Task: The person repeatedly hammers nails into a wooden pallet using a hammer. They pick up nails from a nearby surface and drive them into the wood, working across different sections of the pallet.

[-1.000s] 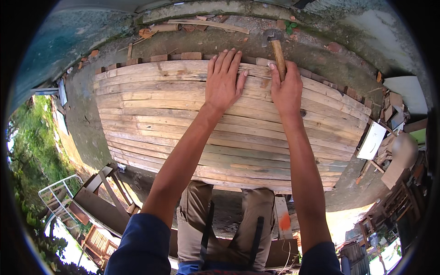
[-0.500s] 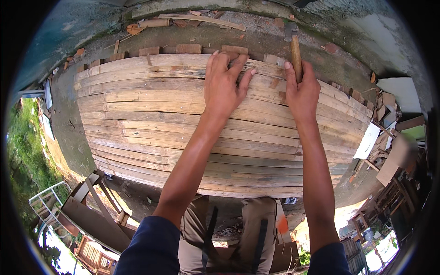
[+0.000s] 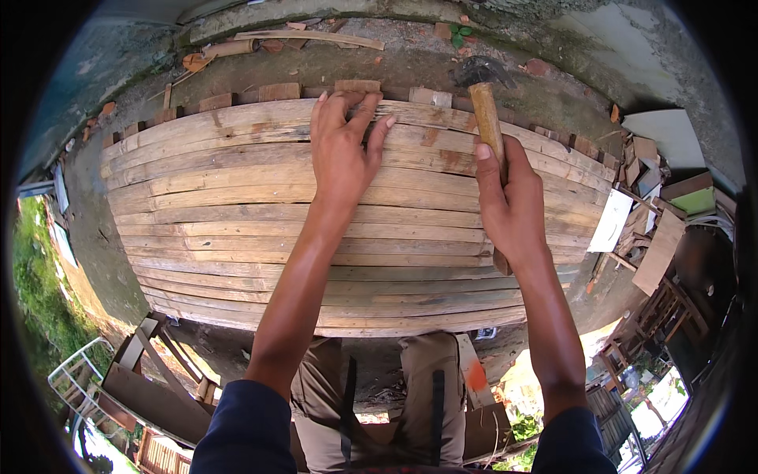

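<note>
A hammer with a wooden handle is gripped by my right hand, its dark head blurred beyond the far edge of a panel of bamboo slats. The handle's lower end pokes out below my palm. At the panel's far edge, my left hand rests on the outermost slat, fingers bent over the edge against a wooden block. Its thumb stands apart from the fingers. Whether a small nail sits under those fingertips cannot be made out.
More short wooden blocks stick out along the far edge. A white sheet lies at the panel's right end, near a pile of scrap boards. Beyond lies a long wood strip before the wall. A white metal frame stands lower left.
My right hand has drawn the hammer back toward me, and its head is now motion-blurred. My left hand stays on the same far-edge spot while the whole view has shifted slightly.
</note>
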`<state>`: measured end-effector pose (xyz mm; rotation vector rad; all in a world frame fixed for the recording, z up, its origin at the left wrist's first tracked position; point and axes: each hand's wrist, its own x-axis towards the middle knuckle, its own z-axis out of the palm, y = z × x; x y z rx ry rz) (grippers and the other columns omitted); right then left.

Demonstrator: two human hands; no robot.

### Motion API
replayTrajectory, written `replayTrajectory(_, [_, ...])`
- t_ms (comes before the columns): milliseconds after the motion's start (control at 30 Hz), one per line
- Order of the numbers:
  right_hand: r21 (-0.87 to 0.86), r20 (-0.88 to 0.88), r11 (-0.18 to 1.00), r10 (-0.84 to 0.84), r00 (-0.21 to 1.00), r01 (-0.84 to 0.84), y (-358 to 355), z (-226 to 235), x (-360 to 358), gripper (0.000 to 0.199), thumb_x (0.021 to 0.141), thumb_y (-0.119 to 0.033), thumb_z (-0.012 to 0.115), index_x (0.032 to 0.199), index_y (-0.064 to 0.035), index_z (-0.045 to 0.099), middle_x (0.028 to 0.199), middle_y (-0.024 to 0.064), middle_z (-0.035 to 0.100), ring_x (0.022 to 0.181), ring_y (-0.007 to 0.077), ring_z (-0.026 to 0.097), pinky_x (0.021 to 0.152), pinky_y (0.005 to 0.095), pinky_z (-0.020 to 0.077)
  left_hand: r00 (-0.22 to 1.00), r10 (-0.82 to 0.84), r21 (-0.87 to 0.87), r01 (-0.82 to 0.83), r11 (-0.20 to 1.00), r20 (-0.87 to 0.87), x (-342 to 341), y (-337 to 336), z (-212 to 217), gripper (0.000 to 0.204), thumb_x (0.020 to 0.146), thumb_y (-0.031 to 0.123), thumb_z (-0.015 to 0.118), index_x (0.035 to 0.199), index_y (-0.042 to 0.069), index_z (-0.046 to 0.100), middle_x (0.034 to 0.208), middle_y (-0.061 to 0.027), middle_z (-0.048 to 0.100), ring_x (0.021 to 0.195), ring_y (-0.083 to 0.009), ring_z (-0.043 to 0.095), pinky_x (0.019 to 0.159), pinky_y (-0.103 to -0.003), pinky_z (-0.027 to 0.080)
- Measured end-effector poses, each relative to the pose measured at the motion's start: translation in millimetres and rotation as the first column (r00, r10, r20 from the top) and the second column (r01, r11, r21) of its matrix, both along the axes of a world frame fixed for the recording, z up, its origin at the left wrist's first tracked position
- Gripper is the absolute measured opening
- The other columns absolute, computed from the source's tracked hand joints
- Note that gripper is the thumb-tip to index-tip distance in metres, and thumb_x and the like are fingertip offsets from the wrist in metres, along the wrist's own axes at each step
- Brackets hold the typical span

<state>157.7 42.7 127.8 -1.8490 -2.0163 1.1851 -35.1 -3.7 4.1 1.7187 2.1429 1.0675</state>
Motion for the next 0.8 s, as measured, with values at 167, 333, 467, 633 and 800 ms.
replayTrajectory(167, [0.072,-0.012,0.992,0.104,0.995,-0.102,-11.2,7.1,5.6,0.028,0.107,-0.024,0.050,0.121,0.0004,0.049,0.066,0.0198,0.061,0.063,0.0411,0.067,0.055,0.0449,0.0467,1.000,-0.002,-0.014,0.002,1.000,-0.001,0.4,-1.3,-1.6,0.032,0.088,0.023,0.076,0.115,0.006,0.074,0.108,-0.0111,0.065,0.106,-0.0304,0.060,0.111,-0.051,0.039])
replayTrajectory(333, [0.044,0.075,0.996,0.076,0.994,-0.079,-2.7,12.7,4.9,0.030,0.107,-0.020,0.050,0.126,0.0024,0.044,0.068,0.0217,0.062,0.063,0.0437,0.066,0.053,0.0440,0.0477,1.000,0.003,-0.031,-0.004,1.000,-0.029,0.3,-1.1,0.1,0.032,0.087,0.023,0.077,0.114,0.004,0.074,0.107,-0.0100,0.065,0.105,-0.0284,0.060,0.111,-0.049,0.039])
replayTrajectory(467, [0.246,-0.090,0.964,0.122,0.988,-0.096,-7.0,20.7,-0.4,0.026,0.107,-0.020,0.050,0.121,0.0018,0.045,0.066,0.0224,0.061,0.059,0.0439,0.065,0.051,0.0452,0.0460,0.999,-0.011,-0.014,0.011,1.000,-0.044,-0.7,-1.5,-0.3,0.031,0.088,0.022,0.076,0.113,0.005,0.074,0.108,-0.0100,0.065,0.105,-0.0288,0.060,0.111,-0.049,0.039])
replayTrajectory(633, [0.046,0.053,0.993,0.104,0.993,-0.107,-1.9,20.1,1.4,0.027,0.108,-0.023,0.049,0.119,0.0013,0.044,0.065,0.0203,0.060,0.056,0.0384,0.065,0.049,0.0429,0.0451,0.998,-0.007,0.017,0.008,1.000,-0.066,0.1,-0.7,-4.9,0.029,0.088,0.021,0.075,0.112,0.005,0.075,0.108,-0.0100,0.065,0.104,-0.0294,0.060,0.111,-0.050,0.039])
replayTrajectory(800, [0.101,-0.051,0.994,-0.033,0.998,0.038,-7.4,12.8,1.0,0.027,0.108,-0.026,0.050,0.117,-0.0003,0.049,0.063,0.0177,0.059,0.053,0.0345,0.064,0.049,0.0404,0.0452,0.998,-0.033,-0.069,0.030,0.997,-0.050,-3.3,1.9,8.3,0.028,0.090,0.023,0.073,0.112,0.006,0.076,0.109,-0.0108,0.065,0.106,-0.0312,0.059,0.107,-0.049,0.040])
